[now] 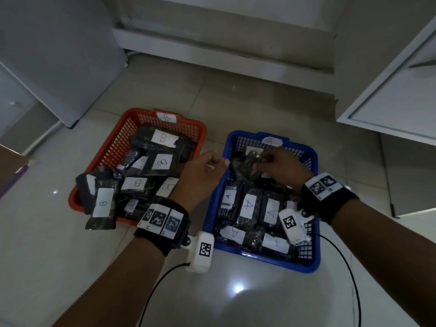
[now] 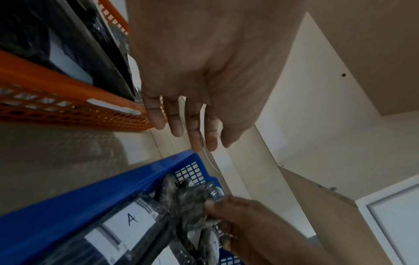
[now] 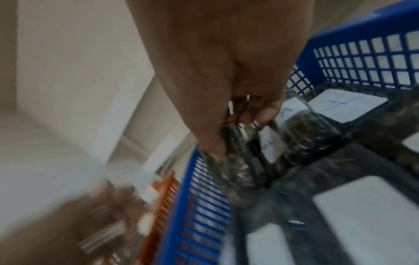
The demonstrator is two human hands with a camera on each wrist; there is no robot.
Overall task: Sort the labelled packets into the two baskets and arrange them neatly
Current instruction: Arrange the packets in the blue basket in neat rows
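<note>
the right hand (image 1: 280, 169) pinches a crinkly dark plastic packet (image 2: 195, 202) at the far end of the blue mesh basket (image 1: 315, 241), with flat packets bearing white paper "a" labels lying just behind its wrist. the left hand (image 2: 204, 71) hovers empty with fingers relaxed and nearly straight between the two baskets, the orange mesh basket (image 1: 108, 149) of "b" packets on its outer side.

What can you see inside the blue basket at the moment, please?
The blue basket holds dark packets with white A labels; the right hand grips one packet at the far end. What lies beneath them is covered.
</note>
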